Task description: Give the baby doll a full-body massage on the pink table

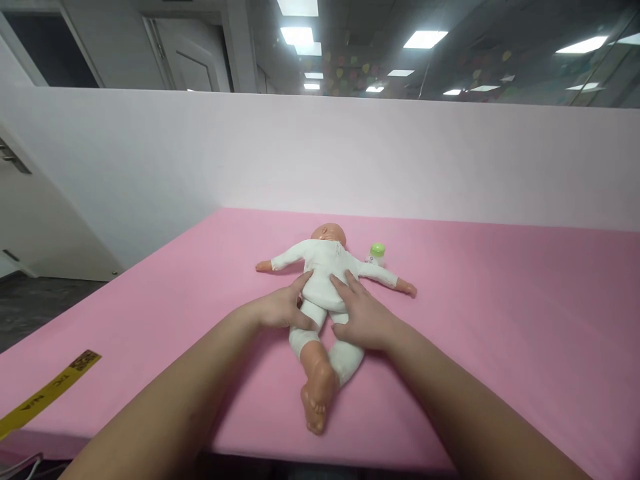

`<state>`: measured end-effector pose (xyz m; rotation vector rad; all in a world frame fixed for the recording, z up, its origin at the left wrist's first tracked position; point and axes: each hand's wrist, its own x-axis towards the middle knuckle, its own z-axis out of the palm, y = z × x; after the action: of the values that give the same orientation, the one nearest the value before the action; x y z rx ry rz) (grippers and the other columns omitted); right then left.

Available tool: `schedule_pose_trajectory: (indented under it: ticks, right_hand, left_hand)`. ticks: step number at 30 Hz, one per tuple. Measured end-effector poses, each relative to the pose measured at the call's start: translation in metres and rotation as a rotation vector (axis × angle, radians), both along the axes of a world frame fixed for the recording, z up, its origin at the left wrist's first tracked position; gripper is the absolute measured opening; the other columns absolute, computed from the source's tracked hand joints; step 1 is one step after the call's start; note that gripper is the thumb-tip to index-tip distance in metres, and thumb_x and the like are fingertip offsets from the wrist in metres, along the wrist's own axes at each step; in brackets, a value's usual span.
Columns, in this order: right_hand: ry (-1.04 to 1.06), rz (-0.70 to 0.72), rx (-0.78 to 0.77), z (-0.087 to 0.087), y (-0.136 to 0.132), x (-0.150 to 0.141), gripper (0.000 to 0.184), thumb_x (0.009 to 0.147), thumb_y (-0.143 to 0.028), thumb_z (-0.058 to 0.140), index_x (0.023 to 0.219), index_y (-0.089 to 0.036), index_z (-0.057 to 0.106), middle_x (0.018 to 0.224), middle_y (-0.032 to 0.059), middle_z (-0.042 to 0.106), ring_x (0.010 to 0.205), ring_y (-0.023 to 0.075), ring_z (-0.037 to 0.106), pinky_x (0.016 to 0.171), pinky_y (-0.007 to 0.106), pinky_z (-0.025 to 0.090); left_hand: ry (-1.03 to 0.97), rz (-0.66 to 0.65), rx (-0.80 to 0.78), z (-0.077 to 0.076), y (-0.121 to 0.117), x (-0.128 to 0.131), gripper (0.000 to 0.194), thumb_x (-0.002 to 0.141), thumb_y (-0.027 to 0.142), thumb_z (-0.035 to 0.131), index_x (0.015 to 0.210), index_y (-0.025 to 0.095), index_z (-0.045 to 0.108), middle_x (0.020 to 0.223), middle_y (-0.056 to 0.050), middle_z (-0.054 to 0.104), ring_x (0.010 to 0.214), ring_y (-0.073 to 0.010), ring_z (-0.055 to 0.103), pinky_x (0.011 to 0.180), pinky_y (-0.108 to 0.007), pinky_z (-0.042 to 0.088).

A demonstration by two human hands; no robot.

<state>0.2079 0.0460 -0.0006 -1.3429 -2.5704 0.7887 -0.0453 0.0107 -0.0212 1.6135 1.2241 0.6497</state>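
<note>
A baby doll (327, 267) in a white bodysuit lies on its back on the pink surface (500, 320), arms spread, head away from me. My left hand (283, 307) rests on the doll's left hip, fingers laid over the waist. On the other hip my right hand (363, 313) lies with fingers stretched toward the belly. Both hands press the white trousers at the waist, and I cannot see whether they pinch the cloth. One bare foot (315, 393) points toward me.
A small bottle with a green cap (377, 253) stands beside the doll's right shoulder. A white partition wall (350, 153) runs behind the pink surface. A yellow tape strip (47, 393) lies at the near left corner.
</note>
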Motion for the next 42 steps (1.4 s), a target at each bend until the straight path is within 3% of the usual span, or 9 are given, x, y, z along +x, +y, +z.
schedule_pose_trajectory:
  ticks: [3, 8, 13, 19, 24, 27, 30, 33, 42]
  right_hand:
    - [0.011, 0.04, -0.001, 0.005, 0.003, 0.007, 0.112, 0.077, -0.028, 0.074, 0.168, -0.039, 0.01, 0.175, 0.004, -0.011, 0.16, 0.0364, 0.014, 0.119, 0.049, 0.036]
    - [0.041, 0.087, -0.006, 0.005, 0.01, 0.018, 0.111, 0.075, -0.024, 0.074, 0.167, -0.043, 0.014, 0.176, 0.0041, -0.009, 0.149, 0.035, 0.041, 0.111, 0.047, 0.044]
    - [0.066, 0.111, 0.018, 0.002, 0.014, 0.023, 0.111, 0.074, -0.022, 0.073, 0.166, -0.044, 0.016, 0.176, 0.0026, -0.004, 0.148, 0.0355, 0.042, 0.111, 0.047, 0.044]
    - [0.055, 0.07, 0.06, 0.002, 0.011, 0.017, 0.105, 0.076, -0.027, 0.076, 0.166, -0.036, 0.024, 0.176, 0.0062, 0.002, 0.149, 0.0359, 0.041, 0.113, 0.047, 0.041]
    - [0.089, 0.06, 0.203, 0.002, 0.012, 0.015, 0.088, 0.083, -0.038, 0.074, 0.162, -0.03, 0.038, 0.169, 0.0083, 0.033, 0.146, 0.0343, 0.044, 0.113, 0.046, 0.039]
    - [0.123, -0.017, 0.303, 0.009, 0.012, 0.015, 0.065, 0.085, -0.046, 0.072, 0.145, -0.025, 0.06, 0.144, 0.0084, 0.062, 0.132, 0.0337, 0.055, 0.103, 0.043, 0.044]
    - [0.116, -0.07, 0.38, 0.017, 0.011, 0.015, 0.036, 0.085, -0.049, 0.071, 0.108, -0.022, 0.075, 0.109, 0.0075, 0.074, 0.104, 0.0289, 0.065, 0.085, 0.038, 0.046]
    - [0.111, -0.05, 0.373, 0.019, 0.01, 0.015, 0.017, 0.087, -0.037, 0.068, 0.085, -0.021, 0.073, 0.089, 0.0047, 0.072, 0.084, 0.0225, 0.064, 0.073, 0.034, 0.043]
    - [0.135, 0.114, 0.239, 0.009, 0.006, 0.011, 0.029, 0.081, -0.014, 0.059, 0.094, -0.025, 0.083, 0.094, 0.0021, 0.078, 0.083, 0.0218, 0.066, 0.067, 0.031, 0.042]
  left_hand:
    - [-0.044, 0.006, -0.132, 0.004, 0.0, -0.002, 0.138, 0.07, 0.032, 0.087, 0.168, 0.03, -0.011, 0.126, -0.014, 0.065, 0.11, -0.0323, 0.069, 0.081, -0.037, 0.056]
    - [0.026, -0.024, -0.118, 0.015, -0.005, -0.007, 0.133, 0.072, 0.03, 0.085, 0.169, 0.03, -0.007, 0.111, -0.009, 0.067, 0.102, -0.0286, 0.068, 0.085, -0.04, 0.056]
    - [0.049, -0.039, -0.083, 0.014, -0.005, -0.011, 0.133, 0.07, 0.03, 0.085, 0.169, 0.033, -0.003, 0.117, -0.008, 0.068, 0.106, -0.0278, 0.069, 0.089, -0.04, 0.057]
    - [0.104, 0.009, -0.05, 0.014, -0.005, 0.0, 0.133, 0.073, 0.046, 0.085, 0.169, 0.026, -0.005, 0.105, -0.007, 0.073, 0.094, -0.0275, 0.072, 0.074, -0.035, 0.057]
    - [0.41, 0.245, 0.347, 0.024, -0.009, 0.011, 0.081, 0.085, 0.069, 0.066, 0.152, 0.024, 0.053, 0.139, -0.015, 0.062, 0.101, -0.0278, 0.07, 0.086, -0.04, 0.055]
    - [0.522, 0.388, 0.597, 0.027, -0.014, 0.019, 0.062, 0.09, 0.065, 0.061, 0.136, 0.023, 0.066, 0.148, -0.012, 0.056, 0.12, -0.0311, 0.064, 0.1, -0.044, 0.051]
    - [0.56, 0.312, 0.783, 0.025, -0.019, 0.032, 0.049, 0.091, 0.053, 0.063, 0.129, 0.023, 0.069, 0.135, -0.009, 0.065, 0.134, -0.0316, 0.055, 0.108, -0.043, 0.048]
    - [0.638, 0.193, 0.775, 0.022, -0.02, 0.046, 0.038, 0.091, 0.046, 0.062, 0.12, 0.024, 0.072, 0.12, -0.008, 0.069, 0.113, -0.0283, 0.064, 0.093, -0.041, 0.052]
    - [0.787, 0.118, 0.612, 0.02, -0.015, 0.053, 0.025, 0.089, 0.041, 0.059, 0.081, 0.02, 0.07, 0.084, -0.009, 0.067, 0.08, -0.0253, 0.064, 0.068, -0.037, 0.043]
